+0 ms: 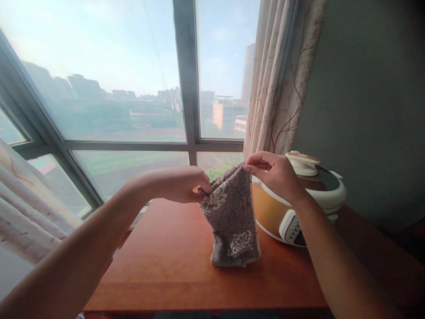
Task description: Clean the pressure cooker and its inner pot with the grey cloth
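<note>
A grey-brown towel (232, 221) with pale patterns hangs folded between my two hands, its lower edge at or just above the wooden table. My left hand (189, 184) is closed on the towel's upper left corner, with the fingers bent down over it. Thumb and fingers of my right hand (274, 173) pinch the upper right corner, which sits higher than the left one. Between the hands the top edge slopes and shows more than one layer of cloth.
A white and gold electric cooker (272, 212) with a lid stands on the table (159, 266), behind my right forearm. Windows (126, 88) rise beyond the table. Curtains hang at the right (279, 75) and at the left (26, 208). A plain wall (372, 97) is on the right.
</note>
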